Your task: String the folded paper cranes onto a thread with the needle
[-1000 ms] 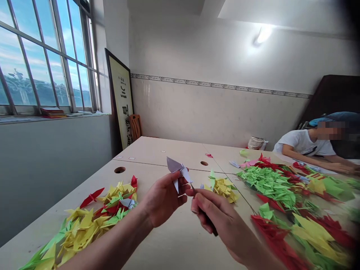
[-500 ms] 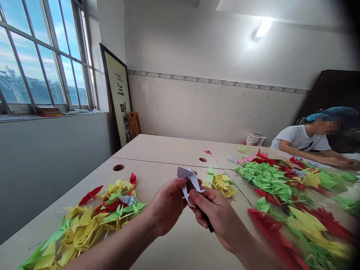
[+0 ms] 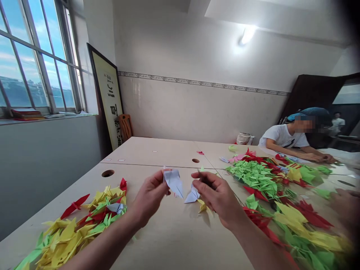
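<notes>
My left hand (image 3: 152, 193) pinches a pale blue folded paper (image 3: 173, 182) between thumb and fingers, above the table. My right hand (image 3: 215, 193) is apart from it, with its fingers closed around a slim dark tool (image 3: 206, 179) mostly hidden in the grip; its kind is unclear. Just left of and below the right fingers is a second pale blue folded paper (image 3: 192, 195); I cannot tell whether the hand touches it. Below it is a yellow folded paper (image 3: 203, 206), partly behind the right hand.
A pile of yellow, green and red paper cranes (image 3: 70, 228) lies at left. Larger heaps of green cranes (image 3: 255, 178) and red folded papers (image 3: 315, 213) cover the right. A person in a white shirt (image 3: 284, 137) leans there. Another person's blurred hand (image 3: 347, 206) enters at the right edge.
My hands have moved apart; both were together on a pale folded paper, with the dark tool against it. The view has turned slightly right, and another hand has appeared at the right edge.
</notes>
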A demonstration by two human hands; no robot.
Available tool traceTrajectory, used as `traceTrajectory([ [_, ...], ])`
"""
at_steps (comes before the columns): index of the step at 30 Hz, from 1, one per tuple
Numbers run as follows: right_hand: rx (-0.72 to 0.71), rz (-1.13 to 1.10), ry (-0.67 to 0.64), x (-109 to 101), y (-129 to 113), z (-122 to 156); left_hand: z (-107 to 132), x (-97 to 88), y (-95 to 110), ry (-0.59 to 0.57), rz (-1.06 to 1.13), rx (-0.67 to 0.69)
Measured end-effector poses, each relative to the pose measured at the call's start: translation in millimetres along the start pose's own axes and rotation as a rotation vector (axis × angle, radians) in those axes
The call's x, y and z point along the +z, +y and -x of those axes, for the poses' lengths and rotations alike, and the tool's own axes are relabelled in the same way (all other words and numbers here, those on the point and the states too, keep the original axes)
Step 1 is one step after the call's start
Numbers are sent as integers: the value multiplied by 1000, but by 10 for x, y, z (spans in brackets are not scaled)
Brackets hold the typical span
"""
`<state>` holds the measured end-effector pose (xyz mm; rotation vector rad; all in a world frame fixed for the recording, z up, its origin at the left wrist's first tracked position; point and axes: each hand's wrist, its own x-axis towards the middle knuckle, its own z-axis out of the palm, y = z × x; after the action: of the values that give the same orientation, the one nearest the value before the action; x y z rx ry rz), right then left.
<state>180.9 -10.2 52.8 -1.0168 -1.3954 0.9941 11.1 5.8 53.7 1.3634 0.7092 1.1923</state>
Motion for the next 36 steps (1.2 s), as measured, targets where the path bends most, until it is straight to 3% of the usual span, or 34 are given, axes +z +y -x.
traceTrajectory([
  [2, -36, -11, 19, -25, 39, -37, -10, 5, -49, -159, -136, 0],
  [4, -93, 88, -66, -19, 83, -45, -8, 32, -113, -251, -174, -3],
  [8, -233, 416, -120, 10, 114, -19, 0, 47, -173, -190, -171, -33],
  [11, -268, 535, -106, 4, 85, -9, 4, 0, -130, -173, -129, -98],
  [17, -283, 540, -55, -2, 55, 1, -25, -74, -107, -264, -87, -47],
  [21, -347, 521, -82, 24, 69, 10, -65, -78, -174, -229, -92, -22],
  [24, -360, 531, -82, -29, 119, -57, -79, -73, -207, -182, -213, 13],
  [26, -315, 451, 24, -147, 196, -162, -86, -92, -195, -92, -339, 69],
  [29, -144, 213, 395, -424, 387, -373, -101, -192, -89, 16, -601, 109],
  [30, -104, 180, 455, -520, 464, -441, -107, -249, -34, 35, -710, 108],
  [34, 9, 80, 591, -779, 755, -620, -152, -600, 175, 96, -1171, 114],
  [36, 63, 34, 627, -823, 862, -653, -180, -817, 219, 90, -1342, 51],
])
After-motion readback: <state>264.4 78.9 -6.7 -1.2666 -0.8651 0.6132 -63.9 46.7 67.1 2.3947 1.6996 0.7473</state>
